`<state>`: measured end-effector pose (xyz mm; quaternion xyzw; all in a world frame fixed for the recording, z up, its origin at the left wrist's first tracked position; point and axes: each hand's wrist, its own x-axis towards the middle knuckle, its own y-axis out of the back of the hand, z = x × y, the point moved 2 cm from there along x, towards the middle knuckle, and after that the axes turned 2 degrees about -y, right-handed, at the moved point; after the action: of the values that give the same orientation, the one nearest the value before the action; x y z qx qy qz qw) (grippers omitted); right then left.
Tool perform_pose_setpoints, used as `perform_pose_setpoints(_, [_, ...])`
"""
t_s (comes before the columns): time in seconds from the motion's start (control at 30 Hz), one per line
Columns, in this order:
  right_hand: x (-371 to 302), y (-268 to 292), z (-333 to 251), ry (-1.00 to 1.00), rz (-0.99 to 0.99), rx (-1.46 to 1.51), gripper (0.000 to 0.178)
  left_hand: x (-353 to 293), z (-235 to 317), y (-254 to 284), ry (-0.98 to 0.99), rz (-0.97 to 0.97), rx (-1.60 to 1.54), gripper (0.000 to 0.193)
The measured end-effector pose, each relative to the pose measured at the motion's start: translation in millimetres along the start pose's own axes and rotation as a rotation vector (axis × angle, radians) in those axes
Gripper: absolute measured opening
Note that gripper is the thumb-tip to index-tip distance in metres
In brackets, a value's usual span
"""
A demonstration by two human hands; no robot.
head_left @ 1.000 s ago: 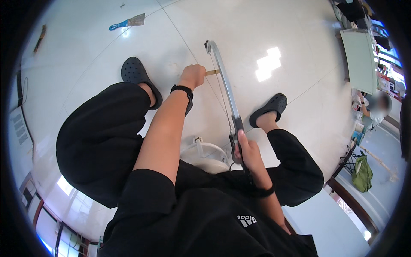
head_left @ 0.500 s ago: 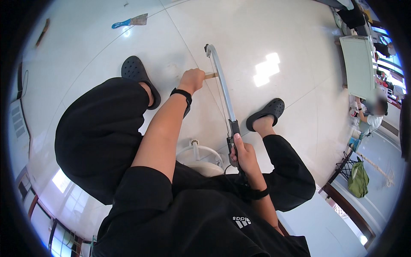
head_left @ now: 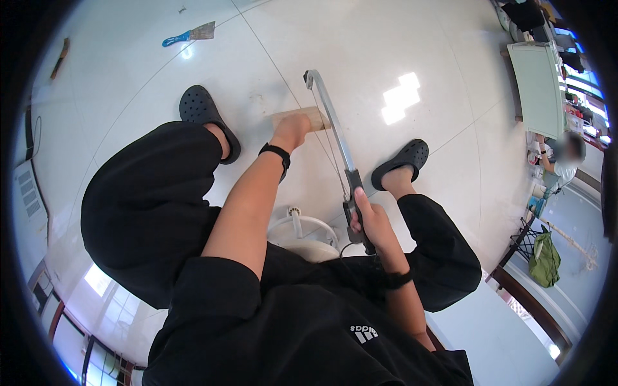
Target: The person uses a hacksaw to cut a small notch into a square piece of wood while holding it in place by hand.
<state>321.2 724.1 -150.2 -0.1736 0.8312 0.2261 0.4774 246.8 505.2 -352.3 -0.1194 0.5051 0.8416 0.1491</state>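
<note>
Board [head_left: 317,118] either side of left grip [head_left: 293,130], clamped on it; saw [head_left: 337,132] beyond right grip [head_left: 374,226], clamped round handle [head_left: 353,179]

Left hand [head_left: 293,130]: fingers curled over a flat piece of wood [head_left: 315,116] that shows on both sides of the fist
Right hand [head_left: 374,225]: wrapped round the dark handle of a bow saw [head_left: 335,122], thumb along the grip
Saw frame: pale metal, hooked at its far tip, over the wood's right end
Scraper [head_left: 190,34]: blue-handled, flat on the glossy floor [head_left: 360,48]
Clogs [head_left: 402,165]: dark, one on each foot
Right edge: a person [head_left: 568,166] near a pale cabinet [head_left: 538,90], a green bag [head_left: 544,260]
</note>
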Motion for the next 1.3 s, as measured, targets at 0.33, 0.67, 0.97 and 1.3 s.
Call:
perform_pose_setpoints(0.33, [-8.8,-13.3,8.1,-0.016,0.019,0.03,0.06,2.3,-8.1,17.9,0.053,-0.008,0.03,0.015])
perform_pose_setpoints(0.67, [14.6,-16.9,-2.1,0.075,0.054,-0.082,0.064,19.6,-15.2,20.7,0.046,-0.042,0.03,0.014])
perform_pose_setpoints(0.97, [38.3,-24.6,-14.5,0.095,0.048,0.053,0.065,27.7,-10.6,21.1,-0.005,-0.039,0.038,0.012])
perform_pose_setpoints(1.3, [46.7,-20.6,-24.0,0.082,0.056,0.102,0.063,21.5,0.9,29.8,0.019,-0.086,0.047,0.012])
